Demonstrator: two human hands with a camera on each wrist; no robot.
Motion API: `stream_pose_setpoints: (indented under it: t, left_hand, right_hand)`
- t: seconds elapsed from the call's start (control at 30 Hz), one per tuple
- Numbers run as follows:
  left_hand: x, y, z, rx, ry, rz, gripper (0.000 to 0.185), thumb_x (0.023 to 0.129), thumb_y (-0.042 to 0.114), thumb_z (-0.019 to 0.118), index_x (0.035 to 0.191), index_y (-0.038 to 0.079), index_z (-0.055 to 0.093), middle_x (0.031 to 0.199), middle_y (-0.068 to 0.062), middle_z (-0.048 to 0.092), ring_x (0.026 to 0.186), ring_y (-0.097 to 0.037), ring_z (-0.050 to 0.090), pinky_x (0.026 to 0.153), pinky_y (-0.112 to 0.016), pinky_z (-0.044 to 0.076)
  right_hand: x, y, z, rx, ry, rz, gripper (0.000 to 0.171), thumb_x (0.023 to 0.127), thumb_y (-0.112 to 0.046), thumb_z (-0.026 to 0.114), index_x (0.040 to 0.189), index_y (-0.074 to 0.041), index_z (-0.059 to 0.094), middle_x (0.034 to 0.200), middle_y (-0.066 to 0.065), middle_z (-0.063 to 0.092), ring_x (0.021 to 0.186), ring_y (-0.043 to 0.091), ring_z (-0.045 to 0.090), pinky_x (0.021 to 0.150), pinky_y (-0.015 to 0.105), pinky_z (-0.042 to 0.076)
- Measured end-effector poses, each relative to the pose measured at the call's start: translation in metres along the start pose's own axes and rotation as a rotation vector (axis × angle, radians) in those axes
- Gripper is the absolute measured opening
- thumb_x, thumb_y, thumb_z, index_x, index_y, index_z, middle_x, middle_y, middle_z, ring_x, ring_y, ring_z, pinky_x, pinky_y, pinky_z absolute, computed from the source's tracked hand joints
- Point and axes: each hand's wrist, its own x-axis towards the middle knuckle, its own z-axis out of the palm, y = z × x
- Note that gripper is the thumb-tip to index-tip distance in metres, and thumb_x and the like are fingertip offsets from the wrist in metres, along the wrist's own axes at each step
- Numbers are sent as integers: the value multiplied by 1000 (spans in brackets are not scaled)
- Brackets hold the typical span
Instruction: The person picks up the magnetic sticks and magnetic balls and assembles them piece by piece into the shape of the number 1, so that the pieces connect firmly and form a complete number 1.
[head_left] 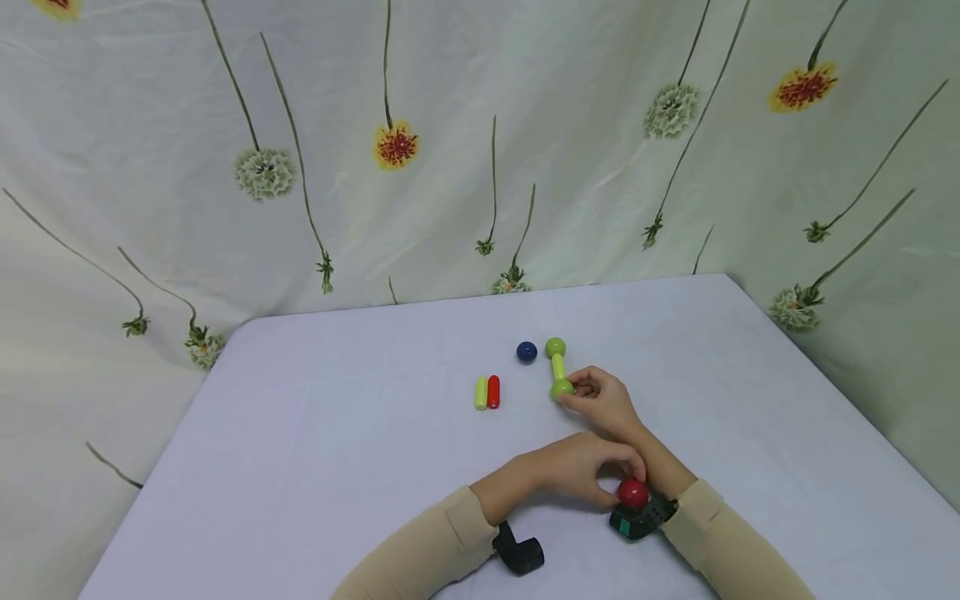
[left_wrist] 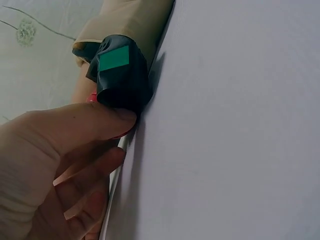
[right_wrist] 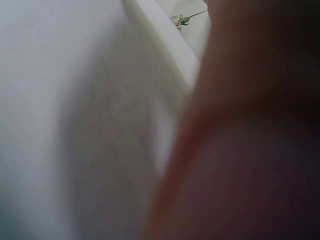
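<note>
My left hand [head_left: 577, 467] pinches a red ball [head_left: 633, 493] between thumb and fingers, just beside my right wrist. In the left wrist view the ball is mostly hidden behind the thumb [left_wrist: 85, 125] and a black wrist camera [left_wrist: 122, 75] with a green patch. Farther forward, my right hand [head_left: 606, 407] holds the near green ball [head_left: 562, 389] of a dumbbell-shaped piece. A yellow-green rod [head_left: 558, 367] joins it to a second green ball [head_left: 555, 347] at the far end. Blurred skin [right_wrist: 250, 150] fills much of the right wrist view, where the held piece is hidden.
A dark blue ball [head_left: 527, 352] lies left of the dumbbell-shaped piece. Nearer me, a yellow-green rod [head_left: 481, 393] and a red rod [head_left: 493, 392] lie side by side. All rest on a white-covered table [head_left: 337, 433], with a flower-patterned cloth [head_left: 450, 208] hanging behind.
</note>
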Motion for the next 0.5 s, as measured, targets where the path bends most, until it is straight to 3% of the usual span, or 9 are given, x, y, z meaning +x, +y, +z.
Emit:
stream_pose_setpoints:
  t: [0.17,0.27,0.5]
  left_hand:
    - [0,1,0,107,-11,29,40,78,12,72,116,17,61,110,12,59,97,11,44,87,-5,31]
    - [-3,3,-4,152,13,-4,38,78,15,72,114,18,62,107,13,59,94,10,45,84,-5,32]
    - [-36,-6,-32,125,180,-148,30,78,21,71,106,19,63,94,16,59,81,3,52,72,-10,40]
  right_hand:
    - [1,1,-1,1,2,9,32,73,-13,77,98,-2,61,82,6,64,73,18,56,63,23,46]
    - [1,1,-1,-15,1,21,33,73,-15,77,99,-2,61,82,5,64,73,17,56,63,24,46]
    - [1,5,0,-14,-5,11,33,75,-15,76,100,0,60,81,7,62,74,18,55,64,23,46]
